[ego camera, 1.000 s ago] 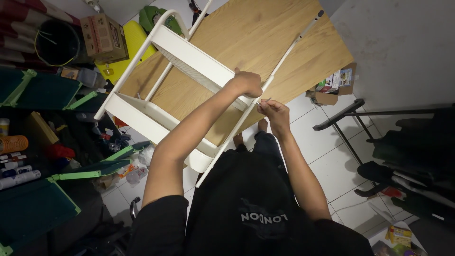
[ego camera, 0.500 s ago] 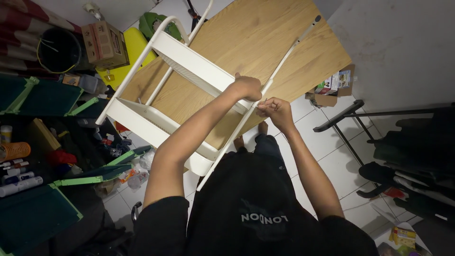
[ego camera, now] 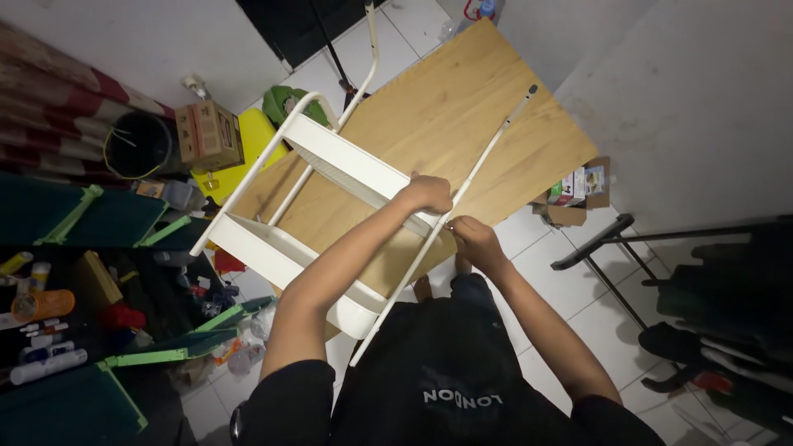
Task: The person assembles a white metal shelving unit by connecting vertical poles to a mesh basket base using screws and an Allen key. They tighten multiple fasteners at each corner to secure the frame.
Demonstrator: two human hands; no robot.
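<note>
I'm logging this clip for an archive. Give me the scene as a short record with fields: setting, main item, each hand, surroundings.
setting: tiled floor, wooden tabletop lying flat
main item: white metal shelf cart tilted over the tabletop
left hand: grips the upper tray's edge
right hand: at the white side tube, fingers pinched on it
surroundings: cardboard box, black bucket, green folding frames

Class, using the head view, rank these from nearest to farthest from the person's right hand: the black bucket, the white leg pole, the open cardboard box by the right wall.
1. White leg pole: touching the right hand, just left of it.
2. Open cardboard box: on the floor, up and right.
3. Black bucket: far left, by the striped cloth.
</note>
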